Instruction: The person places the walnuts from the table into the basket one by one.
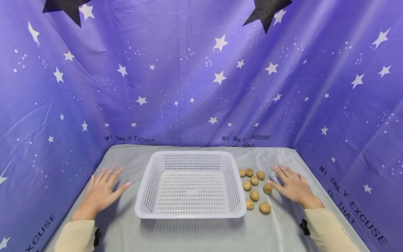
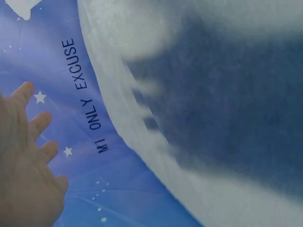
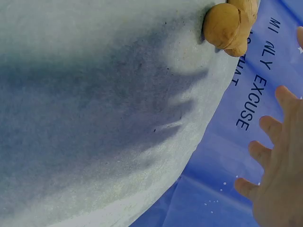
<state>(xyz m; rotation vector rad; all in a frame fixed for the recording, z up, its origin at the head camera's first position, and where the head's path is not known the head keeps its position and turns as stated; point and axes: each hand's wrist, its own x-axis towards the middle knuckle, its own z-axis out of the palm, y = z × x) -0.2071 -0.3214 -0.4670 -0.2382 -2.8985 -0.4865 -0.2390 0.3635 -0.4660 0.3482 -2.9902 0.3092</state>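
A white perforated plastic basket (image 1: 190,215) stands in the middle of the table with nothing inside it. Several walnuts (image 1: 254,195) lie loose along its right side. My left hand (image 1: 100,193), fingers spread, hovers over the table to the left of the basket and holds nothing. To the right of the walnuts my right hand (image 1: 292,185) is also spread and empty, its thumb close by one walnut in the head view. A few walnuts (image 3: 221,24) show at the top of the right wrist view, apart from the right hand (image 3: 279,165).
Grey cloth (image 1: 189,238) covers the table. Purple-blue curtains (image 1: 179,87) with printed stars and lettering enclose it at the back and on both sides. Both forearms wear cream sleeves, with a dark band (image 1: 304,226) at the right wrist.
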